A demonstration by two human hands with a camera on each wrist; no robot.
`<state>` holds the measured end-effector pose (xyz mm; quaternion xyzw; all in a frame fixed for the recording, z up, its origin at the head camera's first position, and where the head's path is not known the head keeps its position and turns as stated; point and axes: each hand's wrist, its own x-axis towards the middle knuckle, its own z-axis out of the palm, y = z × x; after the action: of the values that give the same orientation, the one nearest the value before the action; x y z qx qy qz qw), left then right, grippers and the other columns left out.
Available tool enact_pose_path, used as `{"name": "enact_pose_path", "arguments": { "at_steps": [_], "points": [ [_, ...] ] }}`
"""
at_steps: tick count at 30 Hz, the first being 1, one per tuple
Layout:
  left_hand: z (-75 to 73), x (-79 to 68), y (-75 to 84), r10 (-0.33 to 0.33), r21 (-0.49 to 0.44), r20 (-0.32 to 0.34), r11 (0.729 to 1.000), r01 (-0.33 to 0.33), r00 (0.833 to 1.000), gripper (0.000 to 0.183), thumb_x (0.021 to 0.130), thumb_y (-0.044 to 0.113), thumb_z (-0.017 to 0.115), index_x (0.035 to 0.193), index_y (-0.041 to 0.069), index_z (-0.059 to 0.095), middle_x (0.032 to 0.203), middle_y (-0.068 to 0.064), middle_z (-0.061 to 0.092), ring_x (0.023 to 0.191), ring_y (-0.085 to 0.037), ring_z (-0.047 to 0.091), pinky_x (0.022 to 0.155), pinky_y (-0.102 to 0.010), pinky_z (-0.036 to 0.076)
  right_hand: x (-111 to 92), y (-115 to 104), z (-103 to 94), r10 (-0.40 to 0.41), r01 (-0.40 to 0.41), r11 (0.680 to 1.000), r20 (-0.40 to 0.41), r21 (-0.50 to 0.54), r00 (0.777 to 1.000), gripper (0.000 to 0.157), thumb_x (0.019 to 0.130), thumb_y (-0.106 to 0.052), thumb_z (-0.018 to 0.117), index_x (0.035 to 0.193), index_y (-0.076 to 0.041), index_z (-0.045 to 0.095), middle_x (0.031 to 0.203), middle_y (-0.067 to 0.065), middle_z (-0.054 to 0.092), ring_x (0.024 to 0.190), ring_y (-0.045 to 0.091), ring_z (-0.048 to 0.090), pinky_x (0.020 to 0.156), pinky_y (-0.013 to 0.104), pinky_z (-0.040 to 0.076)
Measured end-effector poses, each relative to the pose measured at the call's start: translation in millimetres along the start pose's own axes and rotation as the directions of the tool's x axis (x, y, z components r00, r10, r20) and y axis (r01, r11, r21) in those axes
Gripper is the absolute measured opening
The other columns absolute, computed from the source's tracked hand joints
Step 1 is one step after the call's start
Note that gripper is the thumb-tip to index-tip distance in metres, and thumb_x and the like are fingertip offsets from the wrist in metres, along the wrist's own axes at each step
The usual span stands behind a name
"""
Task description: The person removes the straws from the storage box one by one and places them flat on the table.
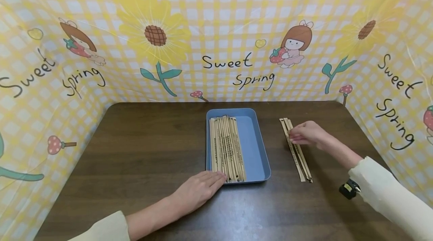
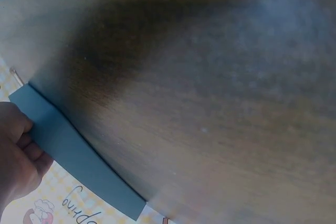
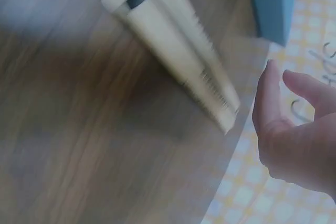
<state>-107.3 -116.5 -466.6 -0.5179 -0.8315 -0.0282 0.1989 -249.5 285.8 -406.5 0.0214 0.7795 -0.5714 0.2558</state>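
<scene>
A shallow blue tray (image 1: 252, 150) holds a row of slim, paper-wrapped sticks (image 1: 223, 147) with dark print, packed along its left side. At the tray's near left corner my left hand (image 1: 199, 190) grips the rim; the left wrist view shows the thumb against the outer wall (image 2: 79, 150) and fingers beyond the edge. Several more wrapped sticks (image 1: 299, 162) lie on the table right of the tray. Over their upper half is my right hand (image 1: 309, 134). In the right wrist view, thumb and forefinger stand slightly apart with nothing seen between them, beside the sticks (image 3: 178, 51).
Underneath is a dark brown wooden table (image 1: 145, 139). A yellow-checked printed cloth (image 1: 223, 15) hangs behind it and on both sides. On the right sleeve a small black device (image 1: 349, 189) is visible near the wrist.
</scene>
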Motion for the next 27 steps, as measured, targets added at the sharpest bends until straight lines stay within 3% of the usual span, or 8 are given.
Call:
{"name": "enact_pose_path", "arguments": {
  "at_steps": [5, 9, 12, 18, 24, 27],
  "points": [
    [-0.6, 0.5, -0.9, 0.001, -0.003, 0.003, 1.0, -0.001, 1.0, 0.037, 0.101, 0.004, 0.04, 0.129, -0.002, 0.063, 0.125, -0.014, 0.066, 0.117, -0.023, 0.062, 0.098, -0.036, 0.051, -1, -16, 17.1, 0.008, -0.015, 0.995, 0.067, 0.099, 0.998, 0.035, 0.098, -0.006, 0.061, 0.122, 0.019, 0.057, 0.096, 0.016, 0.073, 0.086, 0.018, 0.073, 0.085, 0.033, 0.057],
    [-1.1, 1.0, -0.7, -0.001, -0.005, 0.01, 1.0, 0.001, 1.0, 0.038, 0.092, 0.003, 0.058, 0.129, -0.002, 0.063, 0.126, -0.014, 0.066, 0.118, -0.023, 0.062, 0.098, -0.036, 0.051, 0, -26, 30.5, 0.0, -0.013, 0.993, 0.107, 0.116, 0.994, 0.027, 0.098, -0.007, 0.061, 0.116, 0.013, 0.065, 0.098, 0.015, 0.073, 0.09, 0.02, 0.072, 0.09, 0.036, 0.055],
    [-1.5, 1.4, -0.9, -0.001, 0.003, 0.012, 1.0, 0.001, 1.0, 0.038, 0.091, 0.003, 0.06, 0.129, -0.002, 0.063, 0.126, -0.014, 0.066, 0.118, -0.023, 0.062, 0.098, -0.035, 0.051, 2, -31, 39.9, -0.011, -0.004, 0.994, 0.132, 0.106, 0.991, 0.029, 0.099, -0.007, 0.06, 0.119, 0.014, 0.063, 0.1, 0.016, 0.073, 0.092, 0.021, 0.072, 0.091, 0.038, 0.054],
    [-1.2, 1.3, -1.3, 0.001, 0.017, 0.006, 1.0, -0.001, 1.0, 0.037, 0.095, 0.004, 0.049, 0.129, -0.002, 0.063, 0.125, -0.014, 0.066, 0.117, -0.023, 0.062, 0.099, -0.035, 0.05, 7, -35, 60.9, -0.024, 0.008, 0.995, 0.164, 0.096, 0.986, 0.041, 0.1, -0.005, 0.055, 0.131, 0.022, 0.049, 0.12, 0.034, 0.062, 0.1, 0.028, 0.07, 0.09, 0.038, 0.055],
    [-1.7, 0.0, -0.4, 0.004, 0.037, 0.03, 0.999, -0.006, 1.0, 0.039, 0.091, 0.003, 0.062, 0.13, -0.002, 0.063, 0.126, -0.013, 0.066, 0.118, -0.022, 0.062, 0.099, -0.034, 0.05, 12, -37, 81.2, -0.031, 0.013, 0.995, 0.181, 0.102, 0.983, 0.041, 0.102, -0.003, 0.05, 0.133, 0.023, 0.045, 0.126, 0.037, 0.057, 0.1, 0.028, 0.07, 0.089, 0.038, 0.056],
    [-2.7, -0.5, -0.1, 0.003, 0.036, 0.038, 0.999, -0.004, 0.999, 0.039, 0.091, 0.003, 0.061, 0.13, -0.002, 0.063, 0.127, -0.013, 0.066, 0.118, -0.022, 0.061, 0.099, -0.034, 0.05, 14, -39, 90.1, -0.031, 0.013, 0.995, 0.186, 0.098, 0.982, 0.04, 0.101, -0.002, 0.05, 0.133, 0.023, 0.045, 0.124, 0.036, 0.059, 0.1, 0.029, 0.07, 0.089, 0.038, 0.056]
  ]
}}
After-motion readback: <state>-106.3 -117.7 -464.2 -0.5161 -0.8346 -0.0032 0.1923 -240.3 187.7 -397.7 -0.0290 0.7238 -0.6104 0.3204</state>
